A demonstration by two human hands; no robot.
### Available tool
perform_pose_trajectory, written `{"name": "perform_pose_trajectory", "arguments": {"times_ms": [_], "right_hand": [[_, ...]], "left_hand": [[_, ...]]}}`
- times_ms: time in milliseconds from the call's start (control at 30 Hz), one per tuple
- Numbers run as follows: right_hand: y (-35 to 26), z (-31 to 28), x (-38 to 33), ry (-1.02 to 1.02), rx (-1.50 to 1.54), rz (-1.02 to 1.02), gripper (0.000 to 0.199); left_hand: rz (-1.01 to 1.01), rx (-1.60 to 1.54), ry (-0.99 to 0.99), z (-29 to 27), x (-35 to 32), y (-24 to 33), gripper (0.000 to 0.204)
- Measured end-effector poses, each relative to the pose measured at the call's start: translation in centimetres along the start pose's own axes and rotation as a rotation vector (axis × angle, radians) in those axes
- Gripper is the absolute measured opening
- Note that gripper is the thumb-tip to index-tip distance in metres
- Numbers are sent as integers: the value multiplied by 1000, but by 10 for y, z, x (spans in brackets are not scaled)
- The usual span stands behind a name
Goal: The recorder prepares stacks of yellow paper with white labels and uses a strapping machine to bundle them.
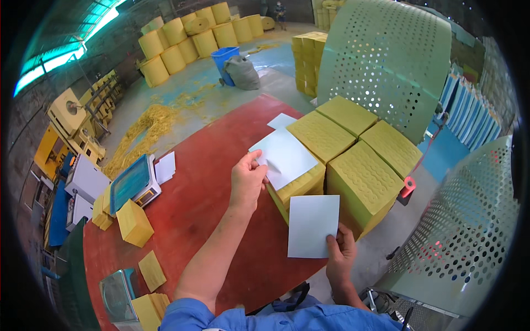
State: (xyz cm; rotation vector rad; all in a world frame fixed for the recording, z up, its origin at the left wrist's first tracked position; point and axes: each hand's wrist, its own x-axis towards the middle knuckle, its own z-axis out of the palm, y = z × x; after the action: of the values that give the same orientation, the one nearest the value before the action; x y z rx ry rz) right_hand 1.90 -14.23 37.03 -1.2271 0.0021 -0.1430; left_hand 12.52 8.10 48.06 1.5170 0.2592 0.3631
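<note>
Between the thumb and fingers of my left hand (248,179) is the left edge of a white sheet of paper (290,163). That sheet lies over the top of the near-left yellow paper stack. Lower and to the right, my right hand (340,251) pinches a second white sheet (313,220) by its lower right edge, thumb on top. This one is held flat in front of the stacks. Several square-cut yellow paper stacks (364,174) with embossed tops stand side by side at the right of the red table (221,138). Another white sheet (281,121) lies behind my left hand's sheet.
A scale with a blue tray (132,185), white slips (165,167) and small yellow stacks (135,223) sit at the table's left. A second scale (118,295) is nearer. Perforated green metal panels (386,60) rise at the right. Yellow rolls (204,43) and a blue bin (223,59) stand farther back.
</note>
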Motion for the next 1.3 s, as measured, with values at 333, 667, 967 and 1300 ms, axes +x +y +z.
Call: {"name": "perform_pose_trajectory", "arguments": {"times_ms": [333, 667, 967, 1300], "right_hand": [[50, -15, 23, 66, 367, 308, 20], [129, 0, 68, 142, -44, -104, 12], [109, 14, 81, 35, -470, -281, 10], [72, -26, -61, -142, -142, 43, 14]], "left_hand": [[149, 332, -38, -7, 7, -13, 42], [894, 1165, 102, 33, 39, 0, 42], [689, 1103, -249, 27, 47, -24, 41], [716, 1036, -464, -40, -90, 10, 46]]}}
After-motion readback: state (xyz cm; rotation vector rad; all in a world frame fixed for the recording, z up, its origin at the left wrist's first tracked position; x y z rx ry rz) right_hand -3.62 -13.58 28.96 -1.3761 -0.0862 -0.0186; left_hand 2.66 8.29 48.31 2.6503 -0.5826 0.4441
